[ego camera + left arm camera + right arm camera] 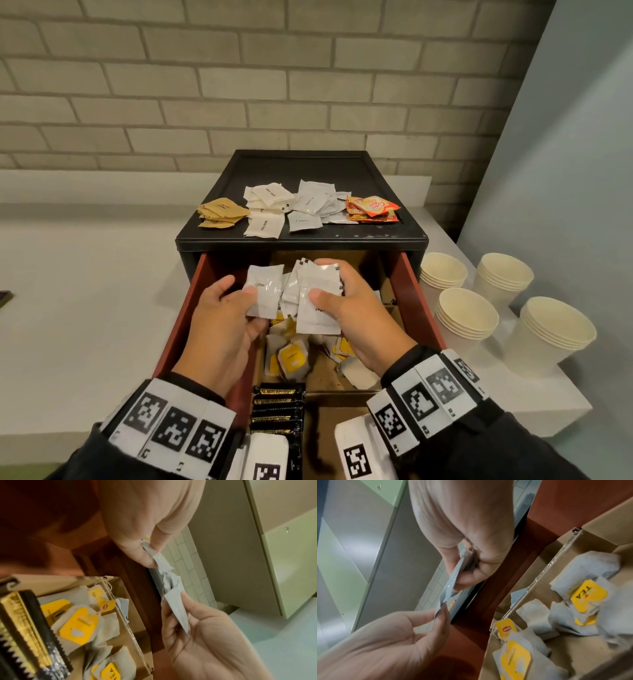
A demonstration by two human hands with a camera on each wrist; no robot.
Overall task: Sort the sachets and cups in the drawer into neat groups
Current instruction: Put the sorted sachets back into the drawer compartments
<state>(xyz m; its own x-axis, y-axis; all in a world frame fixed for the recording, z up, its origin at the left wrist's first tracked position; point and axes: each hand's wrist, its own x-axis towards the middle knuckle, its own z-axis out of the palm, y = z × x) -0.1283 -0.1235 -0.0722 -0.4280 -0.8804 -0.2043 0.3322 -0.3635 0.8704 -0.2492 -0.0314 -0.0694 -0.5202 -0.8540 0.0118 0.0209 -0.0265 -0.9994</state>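
The drawer with red sides stands pulled out of a black cabinet. Above it my left hand pinches one white sachet marked Coffee. Right beside it my right hand grips a bundle of several white sachets, thumb on top. In the left wrist view the left hand holds its white sachet edge-on. Below both hands lie tea bags with yellow tags in a cardboard compartment. Stacks of paper cups stand on the counter to the right.
On the cabinet top lie separate piles: brown sachets, white sachets, cream sachets, orange sachets. Black and gold sachets fill the drawer's front. A brick wall stands behind, white counter on both sides.
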